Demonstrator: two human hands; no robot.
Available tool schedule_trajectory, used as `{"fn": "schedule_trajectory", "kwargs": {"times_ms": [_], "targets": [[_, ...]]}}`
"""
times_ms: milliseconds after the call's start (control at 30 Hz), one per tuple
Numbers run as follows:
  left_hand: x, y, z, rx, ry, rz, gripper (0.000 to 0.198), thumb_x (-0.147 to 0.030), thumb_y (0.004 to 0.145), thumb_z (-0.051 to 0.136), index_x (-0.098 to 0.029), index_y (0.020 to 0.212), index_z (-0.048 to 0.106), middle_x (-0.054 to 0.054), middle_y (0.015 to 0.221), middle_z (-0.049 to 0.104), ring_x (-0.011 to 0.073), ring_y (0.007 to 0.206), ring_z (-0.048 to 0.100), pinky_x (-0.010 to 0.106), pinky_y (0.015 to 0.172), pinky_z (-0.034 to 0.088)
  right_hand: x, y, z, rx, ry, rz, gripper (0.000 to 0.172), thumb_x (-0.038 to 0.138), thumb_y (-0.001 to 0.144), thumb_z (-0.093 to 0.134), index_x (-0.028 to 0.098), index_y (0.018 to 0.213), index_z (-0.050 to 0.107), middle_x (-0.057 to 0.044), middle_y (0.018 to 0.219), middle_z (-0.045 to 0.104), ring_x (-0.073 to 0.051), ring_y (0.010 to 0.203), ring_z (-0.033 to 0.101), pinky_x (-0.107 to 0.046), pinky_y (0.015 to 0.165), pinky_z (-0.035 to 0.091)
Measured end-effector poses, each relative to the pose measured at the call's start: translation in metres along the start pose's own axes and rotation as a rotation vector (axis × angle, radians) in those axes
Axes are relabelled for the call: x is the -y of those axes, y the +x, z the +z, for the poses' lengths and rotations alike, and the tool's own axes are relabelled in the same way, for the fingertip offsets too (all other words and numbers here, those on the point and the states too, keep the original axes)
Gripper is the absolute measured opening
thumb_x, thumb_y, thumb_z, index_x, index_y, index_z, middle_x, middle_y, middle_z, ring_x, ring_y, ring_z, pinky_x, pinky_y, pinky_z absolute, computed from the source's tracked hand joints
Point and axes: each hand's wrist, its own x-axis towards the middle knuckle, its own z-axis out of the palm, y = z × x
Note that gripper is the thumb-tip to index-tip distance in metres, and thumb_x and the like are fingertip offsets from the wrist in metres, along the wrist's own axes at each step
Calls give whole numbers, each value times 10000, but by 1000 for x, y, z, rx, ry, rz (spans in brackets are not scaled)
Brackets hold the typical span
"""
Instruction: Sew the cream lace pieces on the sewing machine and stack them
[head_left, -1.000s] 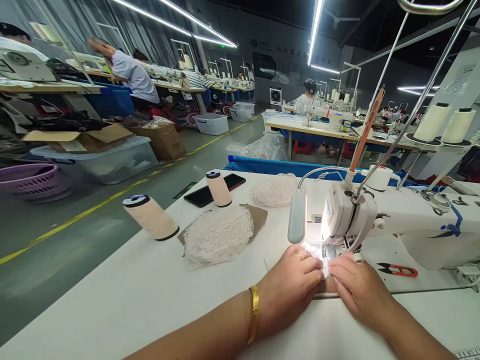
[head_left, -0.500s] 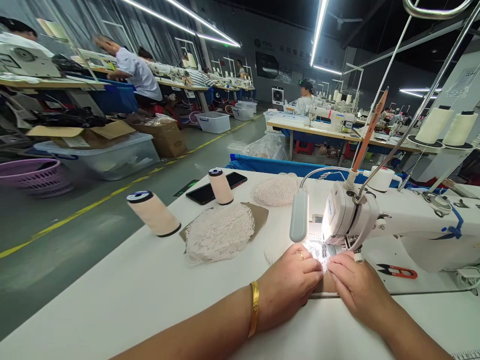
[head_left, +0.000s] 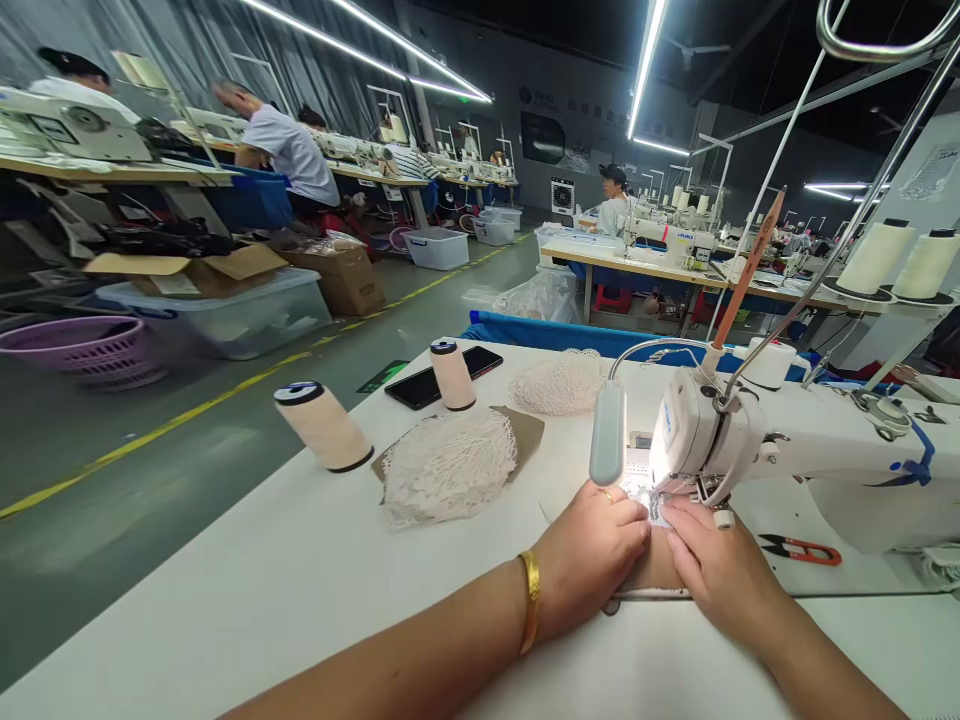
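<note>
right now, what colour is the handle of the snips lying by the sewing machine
Orange-red; the snips' handle shows best in the head view.

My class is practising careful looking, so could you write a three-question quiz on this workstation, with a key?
1. True or false: the left hand and right hand are both at the lit white fabric below the head of the sewing machine.
2. The gold bracelet is on: A) the right wrist, B) the left wrist, C) both wrists.
3. How many peach thread cones stand on the near white table?

Key: 1. True; 2. B; 3. Two.
</note>
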Motion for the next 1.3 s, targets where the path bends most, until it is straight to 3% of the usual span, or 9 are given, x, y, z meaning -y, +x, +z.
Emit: {"fn": "schedule_trajectory", "kwargs": {"times_ms": [167, 367, 700, 1000, 1067, 1200, 1300], "targets": [[4, 4, 3, 10, 30, -31, 242, -141, 1022, 474, -178, 928, 694, 75, 945, 723, 229, 899, 634, 393, 862, 496, -2, 0, 3, 11, 8, 11, 414, 203, 1031, 458, 212, 1395, 655, -149, 1169, 746, -325, 1137, 680, -474, 895, 621], [3, 3, 0, 64, 44, -99, 160, -156, 993, 540, -179, 916, 678, 73, 991, 691, 227, 903, 623, 359, 790, 503, -4, -2, 3, 5, 4, 4, 383, 200, 1031, 451, 233, 1338, 677, -136, 1249, 741, -326, 1129, 698, -470, 874, 629], [6, 1, 4, 65, 127, -153, 162, -174, 960, 635, -182, 806, 587, 42, 960, 668, 197, 807, 570, 348, 700, 388, -9, -3, 7, -5, 37, 18, 362, 247, 1059, 441, 230, 1332, 678, -119, 1312, 731, -307, 1098, 738, -437, 848, 632], [6, 4, 4, 100, 48, -206, 106, -126, 957, 559, -199, 880, 549, 62, 1015, 675, 241, 919, 598, 377, 800, 465, -5, -2, 3, -14, 80, 38, 348, 247, 1062, 449, 239, 1317, 686, -108, 1282, 741, -285, 1078, 739, -421, 861, 624], [8, 5, 7, 66, -93, -284, 128, -106, 917, 552, -201, 839, 517, 84, 1024, 668, 262, 944, 595, 408, 853, 486, -5, -1, 4, -38, 82, 35, 342, 252, 1059, 451, 231, 1288, 704, -113, 1250, 752, -282, 1039, 745, -419, 847, 625], [17, 9, 9, -70, -332, -432, 229, -102, 820, 596, -210, 701, 434, 60, 841, 630, 260, 881, 593, 404, 854, 497, -5, 1, 6, -68, 94, 36, 327, 265, 1058, 454, 226, 1246, 719, -120, 1228, 757, -278, 997, 746, -410, 823, 624], [28, 10, -3, -235, -452, -564, 196, -208, 878, 594, -210, 717, 483, 16, 747, 600, 219, 777, 579, 346, 762, 498, -4, 1, 6, -62, 109, 22, 324, 257, 1063, 445, 219, 1236, 716, -131, 1217, 757, -280, 998, 741, -403, 817, 619]]}}
